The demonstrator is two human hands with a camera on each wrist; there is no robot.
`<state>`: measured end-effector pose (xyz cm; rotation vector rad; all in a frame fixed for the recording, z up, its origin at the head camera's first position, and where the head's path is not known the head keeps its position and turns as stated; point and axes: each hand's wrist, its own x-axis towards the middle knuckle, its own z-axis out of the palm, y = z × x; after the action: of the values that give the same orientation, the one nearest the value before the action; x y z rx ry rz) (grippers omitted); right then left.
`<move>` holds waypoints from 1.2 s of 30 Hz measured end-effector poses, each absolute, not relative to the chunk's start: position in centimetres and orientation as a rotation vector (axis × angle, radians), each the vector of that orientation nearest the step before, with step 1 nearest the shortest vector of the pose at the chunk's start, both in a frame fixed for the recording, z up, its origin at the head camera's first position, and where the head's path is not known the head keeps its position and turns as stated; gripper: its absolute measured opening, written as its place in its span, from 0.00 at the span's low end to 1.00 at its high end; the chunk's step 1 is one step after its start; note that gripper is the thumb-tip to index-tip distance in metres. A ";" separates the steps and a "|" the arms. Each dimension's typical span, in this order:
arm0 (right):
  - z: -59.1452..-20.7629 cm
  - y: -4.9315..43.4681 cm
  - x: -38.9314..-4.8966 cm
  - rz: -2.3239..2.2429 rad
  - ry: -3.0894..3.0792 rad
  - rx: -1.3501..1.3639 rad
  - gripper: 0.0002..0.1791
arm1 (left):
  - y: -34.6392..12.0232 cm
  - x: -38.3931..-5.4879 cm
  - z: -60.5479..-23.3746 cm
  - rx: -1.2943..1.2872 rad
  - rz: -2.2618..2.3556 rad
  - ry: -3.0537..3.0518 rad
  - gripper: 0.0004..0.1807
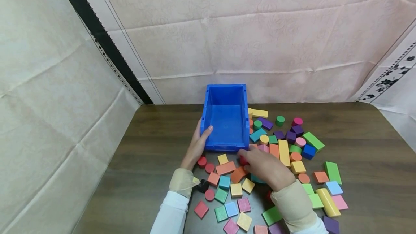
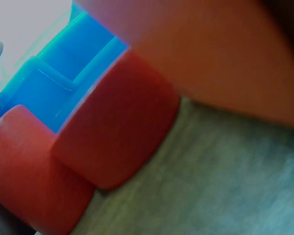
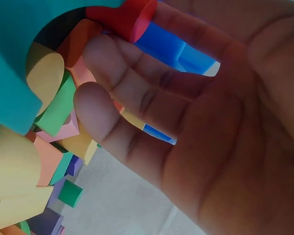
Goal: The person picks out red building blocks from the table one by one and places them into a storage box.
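Observation:
A blue plastic bin (image 1: 226, 148) stands at the back of the table, its inner floor showing bare blue. My left hand (image 1: 196, 143) grips its left wall, thumb over the rim. By the bin's front right corner, my right hand (image 1: 268, 165) pinches a red cylinder block (image 3: 137, 20) at its fingertips; the thumb's contact is partly hidden. The other fingers of that hand curve loosely in the right wrist view. Two red round blocks (image 2: 117, 122) sit close below my left wrist, with the bin behind them.
Many coloured blocks lie in front of the bin, among them an orange block (image 1: 225, 168) and a yellow square block (image 1: 244, 221). More are heaped to its right, including a long yellow block (image 1: 284, 152) and a green block (image 1: 313, 141). A light cloth (image 1: 260, 46) hangs behind the table.

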<state>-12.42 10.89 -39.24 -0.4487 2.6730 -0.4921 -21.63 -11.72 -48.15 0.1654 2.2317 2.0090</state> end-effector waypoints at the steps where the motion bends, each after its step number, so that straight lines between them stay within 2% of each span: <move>1: -39.2 10.9 -12.4 -0.495 2.670 -0.453 0.18 | -11.7 -21.6 -48.1 0.167 2.010 2.231 0.42; 11: -38.9 11.2 -12.7 -0.529 2.603 -0.433 0.13 | -11.8 -21.5 -48.1 0.171 2.005 2.228 0.43; 21: -38.7 11.6 -12.8 -0.581 2.626 -0.463 0.12 | -11.8 -21.8 -48.4 0.170 2.003 2.239 0.43; 29: -39.0 11.5 -12.9 -0.521 2.733 -0.504 0.06 | -11.9 -21.6 -48.4 0.150 1.992 2.245 0.43; 36: -39.0 11.3 -12.7 -0.492 2.729 -0.547 0.07 | -11.9 -21.8 -47.9 0.175 1.988 2.255 0.44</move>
<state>-12.71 11.31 -38.98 -0.5473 2.7292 -0.4925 -21.79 -11.86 -47.95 0.1749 2.2546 1.9878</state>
